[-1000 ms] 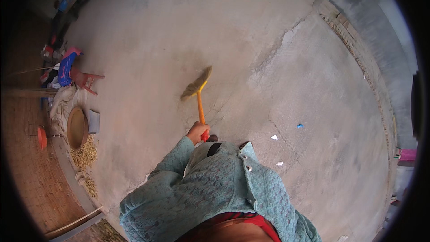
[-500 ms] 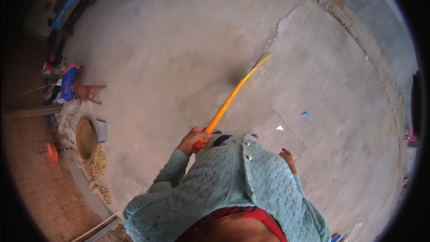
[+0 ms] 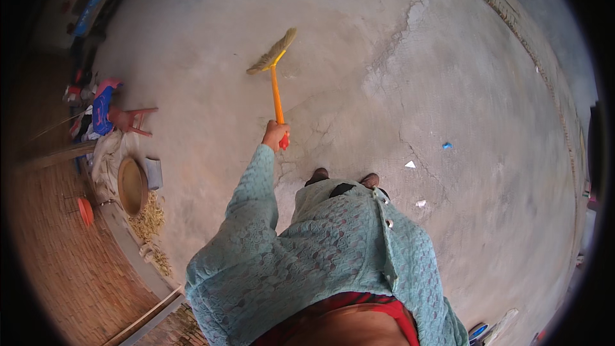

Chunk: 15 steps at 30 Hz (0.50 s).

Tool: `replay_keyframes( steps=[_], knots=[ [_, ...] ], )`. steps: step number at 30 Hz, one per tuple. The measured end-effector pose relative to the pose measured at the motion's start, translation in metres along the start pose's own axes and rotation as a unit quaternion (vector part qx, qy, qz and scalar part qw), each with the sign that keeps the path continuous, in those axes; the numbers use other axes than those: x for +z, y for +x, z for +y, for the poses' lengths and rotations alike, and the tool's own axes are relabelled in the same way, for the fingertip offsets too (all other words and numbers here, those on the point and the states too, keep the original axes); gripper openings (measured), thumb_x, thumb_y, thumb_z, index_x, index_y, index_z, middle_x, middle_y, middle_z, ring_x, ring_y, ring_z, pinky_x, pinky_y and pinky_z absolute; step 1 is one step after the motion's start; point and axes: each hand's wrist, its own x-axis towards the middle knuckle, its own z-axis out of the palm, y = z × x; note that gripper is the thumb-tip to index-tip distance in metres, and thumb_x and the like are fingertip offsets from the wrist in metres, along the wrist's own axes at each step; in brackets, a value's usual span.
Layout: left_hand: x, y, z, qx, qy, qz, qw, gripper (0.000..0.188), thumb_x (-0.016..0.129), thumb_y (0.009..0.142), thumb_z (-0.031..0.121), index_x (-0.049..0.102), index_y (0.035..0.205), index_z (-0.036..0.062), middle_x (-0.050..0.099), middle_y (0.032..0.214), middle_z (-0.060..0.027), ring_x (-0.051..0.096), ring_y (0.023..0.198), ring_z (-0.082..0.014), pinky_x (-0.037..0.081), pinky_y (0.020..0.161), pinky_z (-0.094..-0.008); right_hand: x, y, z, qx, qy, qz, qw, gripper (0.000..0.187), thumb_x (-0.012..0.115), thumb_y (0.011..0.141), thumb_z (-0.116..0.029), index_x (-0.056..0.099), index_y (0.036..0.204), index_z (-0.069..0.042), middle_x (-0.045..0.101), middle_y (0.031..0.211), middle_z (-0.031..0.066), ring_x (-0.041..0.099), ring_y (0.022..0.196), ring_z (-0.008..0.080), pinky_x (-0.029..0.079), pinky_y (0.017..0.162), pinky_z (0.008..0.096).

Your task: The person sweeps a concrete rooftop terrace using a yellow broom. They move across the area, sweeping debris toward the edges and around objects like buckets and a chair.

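My left hand (image 3: 274, 133) is closed round the red lower end of a broom (image 3: 277, 95) with an orange handle. That arm is stretched out ahead of me. The broom's straw-coloured head (image 3: 271, 55) is fanned sideways over the concrete floor (image 3: 192, 70), slanting up to the right; I cannot tell whether its bristles touch. My right hand is out of sight, with only part of the blue-green sleeve (image 3: 426, 253) showing on that side.
White scraps (image 3: 410, 164) and a blue scrap (image 3: 447, 145) lie right of my shoes (image 3: 369, 180). At left stand a red stool (image 3: 136, 122), a round brown basin (image 3: 131, 186) and a grey container (image 3: 153, 173), near a dry straw-like pile (image 3: 148, 219) beside brick paving (image 3: 64, 243).
My left hand has reached farther forward, and the broom has swung from the right over to the left. My right hand, seen earlier by my side, has gone out of view.
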Motion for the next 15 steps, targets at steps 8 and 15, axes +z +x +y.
replay_keyframes(
  steps=[8,15],
  knots=[
    [0.060,0.019,-0.025,-0.052,0.065,-0.137,0.987,0.010,0.051,0.060,0.003,0.043,0.053,0.0008,0.043,0.045,-0.0072,0.044,0.035,-0.0160,0.036,0.031,-0.0291,-0.007,-0.005,0.059,-0.042,-0.006,0.014,0.999,0.045,0.054,0.074,-0.019,0.045,0.110,0.007,0.046,0.113,0.0191,0.042,0.108,0.0236,0.032,0.090,0.0291],
    [0.117,-0.071,-0.068,-0.071,0.119,-0.271,0.953,0.020,0.054,0.062,0.004,0.044,0.078,-0.0034,0.048,0.060,-0.0093,0.045,0.043,-0.0146,0.038,0.038,-0.0273,0.014,-0.001,0.043,-0.053,-0.055,-0.001,0.997,0.045,0.052,0.074,-0.020,0.045,0.110,0.005,0.047,0.111,0.0200,0.044,0.106,0.0252,0.033,0.089,0.0285]
  ],
)
